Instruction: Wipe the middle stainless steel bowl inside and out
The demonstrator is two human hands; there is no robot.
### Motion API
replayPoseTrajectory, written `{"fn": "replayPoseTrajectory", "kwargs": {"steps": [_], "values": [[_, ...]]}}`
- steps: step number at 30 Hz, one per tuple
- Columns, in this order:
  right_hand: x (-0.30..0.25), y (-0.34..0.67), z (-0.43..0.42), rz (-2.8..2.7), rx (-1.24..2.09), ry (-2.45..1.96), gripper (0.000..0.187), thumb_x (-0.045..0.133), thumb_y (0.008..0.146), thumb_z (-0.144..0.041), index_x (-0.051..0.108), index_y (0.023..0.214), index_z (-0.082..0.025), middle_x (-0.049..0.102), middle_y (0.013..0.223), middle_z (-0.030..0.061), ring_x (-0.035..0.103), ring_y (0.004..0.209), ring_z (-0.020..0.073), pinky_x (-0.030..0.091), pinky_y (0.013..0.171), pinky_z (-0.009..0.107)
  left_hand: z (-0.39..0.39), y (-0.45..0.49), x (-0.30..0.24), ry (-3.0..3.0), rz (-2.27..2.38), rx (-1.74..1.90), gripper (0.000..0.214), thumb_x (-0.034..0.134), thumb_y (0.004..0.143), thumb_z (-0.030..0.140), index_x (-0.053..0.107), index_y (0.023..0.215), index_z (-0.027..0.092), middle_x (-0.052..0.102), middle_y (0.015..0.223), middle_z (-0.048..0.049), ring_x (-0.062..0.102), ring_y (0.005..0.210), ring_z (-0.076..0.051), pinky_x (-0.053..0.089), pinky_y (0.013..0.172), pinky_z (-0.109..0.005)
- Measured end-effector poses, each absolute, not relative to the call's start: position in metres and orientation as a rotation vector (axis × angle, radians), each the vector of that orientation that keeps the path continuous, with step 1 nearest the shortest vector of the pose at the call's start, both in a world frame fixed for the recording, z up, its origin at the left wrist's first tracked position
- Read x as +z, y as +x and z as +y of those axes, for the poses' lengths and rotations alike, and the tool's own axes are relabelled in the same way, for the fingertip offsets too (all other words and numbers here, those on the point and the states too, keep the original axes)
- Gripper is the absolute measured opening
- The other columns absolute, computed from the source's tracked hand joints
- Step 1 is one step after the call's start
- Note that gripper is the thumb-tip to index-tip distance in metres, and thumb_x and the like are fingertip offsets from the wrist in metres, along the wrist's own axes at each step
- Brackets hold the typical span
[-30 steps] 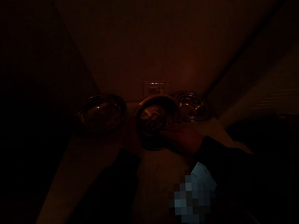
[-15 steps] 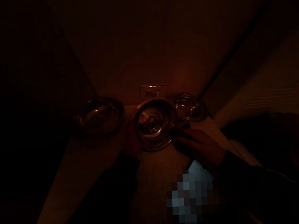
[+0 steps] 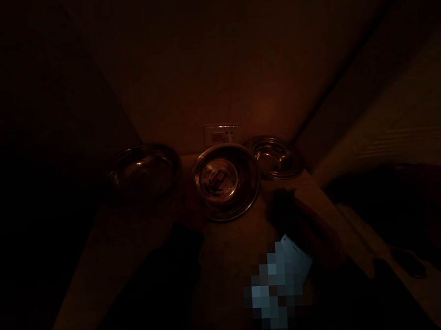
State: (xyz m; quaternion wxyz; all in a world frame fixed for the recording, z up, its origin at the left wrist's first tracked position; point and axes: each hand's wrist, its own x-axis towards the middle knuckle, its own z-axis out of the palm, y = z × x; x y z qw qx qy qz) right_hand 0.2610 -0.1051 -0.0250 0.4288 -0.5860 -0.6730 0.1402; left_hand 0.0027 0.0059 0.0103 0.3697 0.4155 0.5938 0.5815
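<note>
The light is very dim. A shiny metal bowl (image 3: 228, 204) leans tilted toward me in the middle of the table, with a small sticker-like patch (image 3: 217, 181) on its bottom. My left hand (image 3: 190, 206) is closed at the bowl's left edge; its fingers are mostly lost in shadow. To the right of the bowl and apart from it, my right hand (image 3: 316, 224) is closed around a dark, soft-looking lump, perhaps a cloth (image 3: 285, 206). Its exact kind is too dark to make out.
A wide metal basin (image 3: 144, 188) stands at the left. Metal plates (image 3: 276, 169) lie at the back right. Behind the table (image 3: 229, 263) is a wall with a socket panel (image 3: 222, 135). A pale, partly blurred card (image 3: 295, 254) hangs in front of me.
My right hand has drawn back from the bowl's right rim, toward me and to the right, with the dark lump. My left hand stays at the bowl's left edge.
</note>
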Motion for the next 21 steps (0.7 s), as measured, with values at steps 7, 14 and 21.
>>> {"fn": "replayPoseTrajectory", "kwargs": {"steps": [7,14,21], "values": [[-0.029,0.24,-0.091,-1.632,0.289,-1.412,0.04,0.046,0.093,-0.023,0.053,0.132,-0.029,0.057,0.134,0.0052,0.053,0.123,0.0225,0.047,0.102,0.042,0.006,0.004,0.015,1.055,1.433,1.529,0.033,0.037,0.092,0.032,0.066,0.091,0.016,0.072,0.095,-0.0075,0.065,0.096,-0.022,0.05,0.088,-0.032],[-0.028,0.215,-0.057,-1.616,0.307,-1.387,0.04,0.045,0.091,-0.024,0.055,0.13,-0.026,0.056,0.135,0.0071,0.051,0.125,0.0222,0.043,0.105,0.044,0.01,0.001,0.01,1.065,1.446,1.575,0.03,0.042,0.091,0.026,0.068,0.104,0.017,0.072,0.106,-0.0063,0.064,0.103,-0.022,0.048,0.094,-0.032],[-0.028,0.192,-0.031,-1.556,0.301,-1.33,0.04,0.043,0.09,-0.022,0.057,0.127,-0.024,0.058,0.133,0.0071,0.051,0.124,0.021,0.041,0.106,0.043,0.015,0.001,0.006,0.926,1.499,1.663,0.032,0.042,0.092,0.03,0.068,0.104,0.015,0.071,0.108,-0.0085,0.061,0.11,-0.022,0.047,0.095,-0.031]]}}
